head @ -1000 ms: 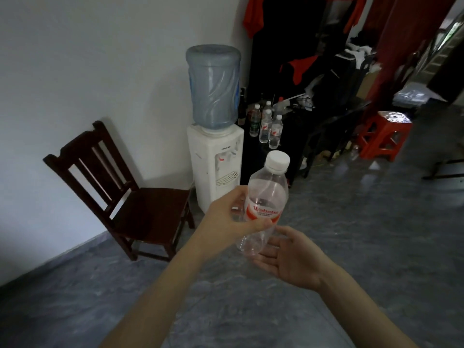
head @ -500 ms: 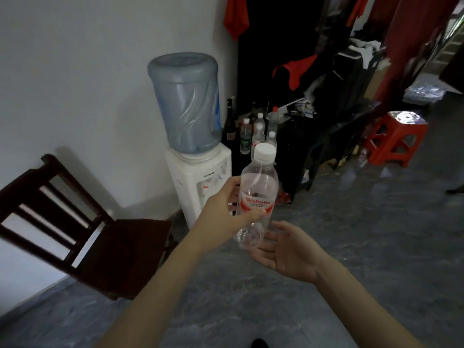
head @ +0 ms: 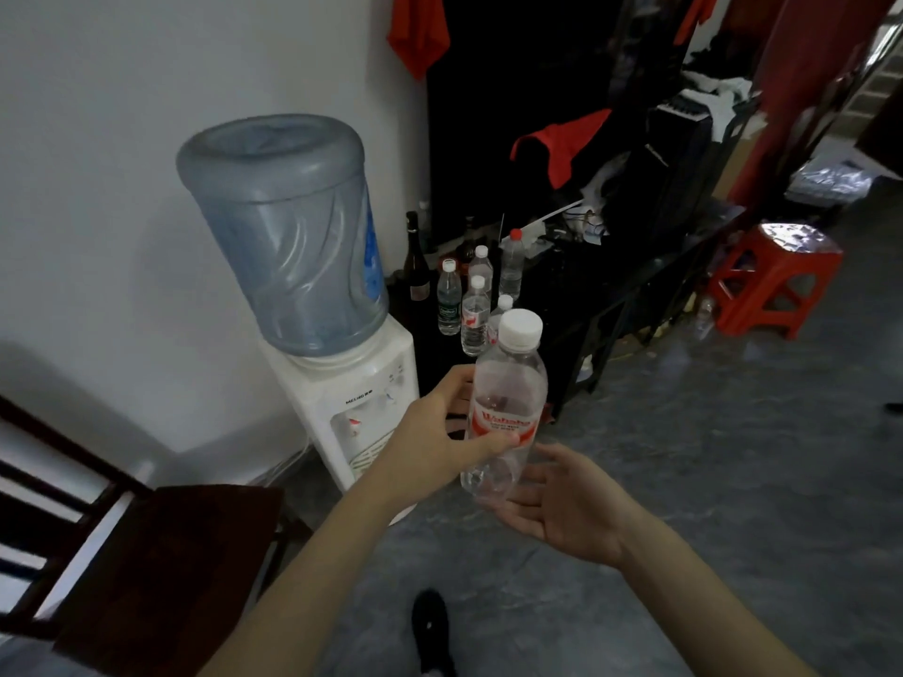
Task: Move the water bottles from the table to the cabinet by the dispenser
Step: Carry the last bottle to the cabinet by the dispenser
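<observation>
Water dispenser is sitting by the dark cabinet, where several bottles are already standing. Left hand is gripping the Watsons bottle around its label; right hand is hovering open underneath. Looks empty, so light and crushable; the label band seems the firmest spot. Cabinet top is too dark to read.

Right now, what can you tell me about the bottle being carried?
The water bottle is clear thin plastic with a white screw cap and a red-and-white label band. It looks nearly empty and stands almost upright, tilted slightly. The left hand grips its middle, thumb across the label; the open right hand cups beneath its base. It is held in mid-air before the dispenser.
</observation>
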A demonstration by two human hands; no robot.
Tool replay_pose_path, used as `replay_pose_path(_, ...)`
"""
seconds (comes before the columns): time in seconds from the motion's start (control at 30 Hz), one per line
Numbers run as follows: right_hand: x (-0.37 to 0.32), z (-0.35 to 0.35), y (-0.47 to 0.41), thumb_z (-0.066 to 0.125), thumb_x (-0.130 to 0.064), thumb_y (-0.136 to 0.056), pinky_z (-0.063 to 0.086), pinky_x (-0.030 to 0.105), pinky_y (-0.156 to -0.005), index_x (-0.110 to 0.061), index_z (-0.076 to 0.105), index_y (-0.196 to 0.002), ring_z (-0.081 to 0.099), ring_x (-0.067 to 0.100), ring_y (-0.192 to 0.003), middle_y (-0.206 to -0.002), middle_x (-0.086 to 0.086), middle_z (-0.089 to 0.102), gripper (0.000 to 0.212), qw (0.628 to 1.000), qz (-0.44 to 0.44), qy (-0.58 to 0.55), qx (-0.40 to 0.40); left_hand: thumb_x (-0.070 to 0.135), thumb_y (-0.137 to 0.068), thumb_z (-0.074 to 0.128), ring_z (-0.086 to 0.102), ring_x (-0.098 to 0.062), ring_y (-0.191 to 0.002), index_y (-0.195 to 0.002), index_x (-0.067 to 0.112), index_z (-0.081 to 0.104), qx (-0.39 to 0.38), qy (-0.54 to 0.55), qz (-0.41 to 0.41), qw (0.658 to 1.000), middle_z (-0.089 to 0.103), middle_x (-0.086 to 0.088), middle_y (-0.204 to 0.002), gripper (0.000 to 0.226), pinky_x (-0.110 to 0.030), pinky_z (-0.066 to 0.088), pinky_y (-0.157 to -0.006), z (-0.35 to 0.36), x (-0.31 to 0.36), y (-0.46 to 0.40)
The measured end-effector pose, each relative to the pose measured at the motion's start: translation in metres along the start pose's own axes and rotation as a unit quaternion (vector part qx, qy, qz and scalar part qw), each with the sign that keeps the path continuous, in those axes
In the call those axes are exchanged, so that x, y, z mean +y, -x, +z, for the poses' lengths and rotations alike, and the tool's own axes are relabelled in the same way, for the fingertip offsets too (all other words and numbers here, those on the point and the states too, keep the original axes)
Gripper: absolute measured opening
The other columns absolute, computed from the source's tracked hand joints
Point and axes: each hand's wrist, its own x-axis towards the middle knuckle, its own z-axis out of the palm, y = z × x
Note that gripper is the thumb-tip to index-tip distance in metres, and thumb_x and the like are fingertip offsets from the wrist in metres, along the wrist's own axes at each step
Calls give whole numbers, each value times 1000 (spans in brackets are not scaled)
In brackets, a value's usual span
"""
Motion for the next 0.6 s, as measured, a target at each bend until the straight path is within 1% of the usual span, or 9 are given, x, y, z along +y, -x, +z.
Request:
replay_pose_path(0.07,-15,-8,-18,42,-38,-99,39,41,-111,3,57,-132,54,39,-130,-128,28,63,54,1000,1,-1,12,46,-73,83,67,0,-110,-127,36,54,-13,-6,-2,1000,70,18,-116,62,-22,55,-92,-1,-10,-29)
replay_pose_path(0.13,-33,-14,-37,46,-39,-97,35,42,-114,1,59,-131,52,39,-132,-129,28,63,54,1000,-1,4,24,40,-77,85,66,-1,-111,-130,34,53,-26,-10,-1,1000,70,14,-119,62,-24,54,-95,-5,-19,-60)
replay_pose_path(0.23,-70,-16,-62,54,-39,-86,35,42,-114,0,63,-125,58,37,-123,-126,27,65,56,999,-17,13,39,29,-82,84,65,1,-111,-132,36,52,-50,-4,5,999,69,13,-122,60,-18,53,-94,-14,-25,-111)
replay_pose_path(0.3,-99,-16,-79,56,-38,-83,37,43,-112,0,63,-124,62,35,-114,-125,26,66,56,998,-28,7,47,28,-82,84,64,4,-111,-129,44,51,-57,2,12,998,68,15,-122,58,-14,52,-92,-23,-25,-148)
replay_pose_path(0.4,-142,-17,-107,48,-36,-94,36,43,-113,-1,61,-129,62,35,-116,-125,26,66,50,997,-33,-16,63,31,-81,85,64,5,-111,-125,50,50,-64,-3,23,998,67,17,-122,59,-15,52,-92,-36,-23,-204)
replay_pose_path(0.47,-167,-21,-126,41,-37,-99,38,42,-111,-2,62,-126,66,34,-110,-123,24,67,49,996,-40,-32,74,33,-80,85,64,5,-111,-122,51,50,-80,-5,26,996,67,17,-121,58,-13,51,-90,-44,-24,-237)
replay_pose_path(0.53,-186,-25,-143,42,-36,-99,42,40,-106,-2,64,-123,70,32,-102,-120,24,69,47,994,-51,-49,80,35,-79,85,64,4,-111,-121,51,51,-96,-5,34,995,67,17,-121,57,-16,53,-92,-49,-27,-268)
replay_pose_path(0.6,-199,-29,-157,45,-35,-98,43,40,-104,0,63,-125,66,33,-109,-125,26,66,48,991,-57,-74,91,35,-79,86,65,3,-111,-122,48,51,-108,-3,39,993,68,15,-121,56,-22,55,-95,-51,-29,-295)
